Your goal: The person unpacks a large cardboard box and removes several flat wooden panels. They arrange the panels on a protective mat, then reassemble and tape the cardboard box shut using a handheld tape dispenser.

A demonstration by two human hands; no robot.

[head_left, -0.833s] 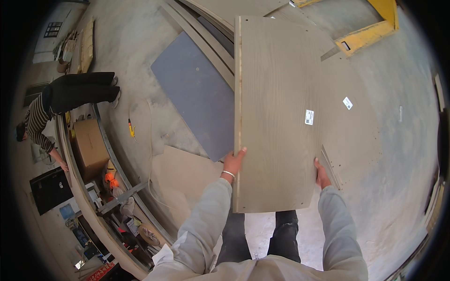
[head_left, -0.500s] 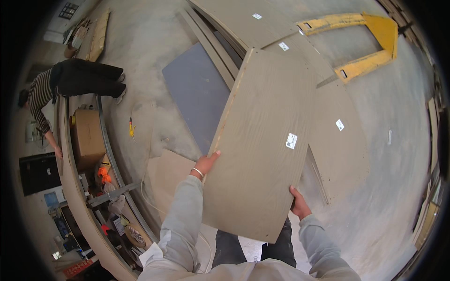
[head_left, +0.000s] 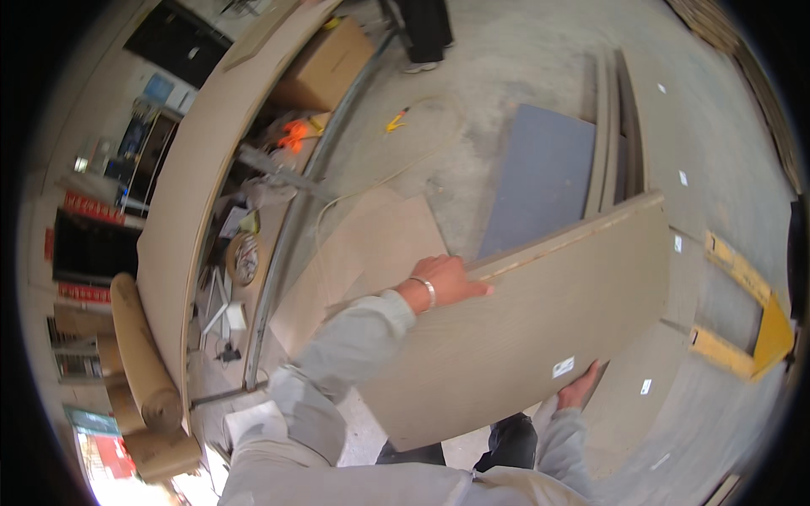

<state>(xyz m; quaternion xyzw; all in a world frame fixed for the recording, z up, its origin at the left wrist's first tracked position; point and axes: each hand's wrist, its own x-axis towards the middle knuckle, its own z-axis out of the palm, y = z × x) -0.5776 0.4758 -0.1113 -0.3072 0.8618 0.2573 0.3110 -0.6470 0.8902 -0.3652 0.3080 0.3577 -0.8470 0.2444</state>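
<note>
A large grey-brown wood panel (head_left: 523, 312) with a small white label hangs tilted in front of me, held by both hands. My left hand (head_left: 443, 280) is closed over its upper edge, thumb on the near face, a bracelet at the wrist. Lower down, my right hand (head_left: 580, 386) grips the opposite edge beside the label; part of its fingers is hidden behind the panel. Beyond it lie more labelled panels (head_left: 685, 211) on the floor and a blue-grey sheet (head_left: 540, 169).
A long workbench (head_left: 190, 177) runs along the left, its lower shelf holding a cardboard box (head_left: 327, 63) and loose tools. A yellow air gun (head_left: 395, 122) with a hose lies on the floor. Yellow pallet-truck forks (head_left: 742, 295) are at right. Another person's legs (head_left: 424, 29) show at the top.
My view has swung left toward the workbench. The panel has turned with my hands, its far end now pointing right and its edge tipped up. The other person is mostly out of view.
</note>
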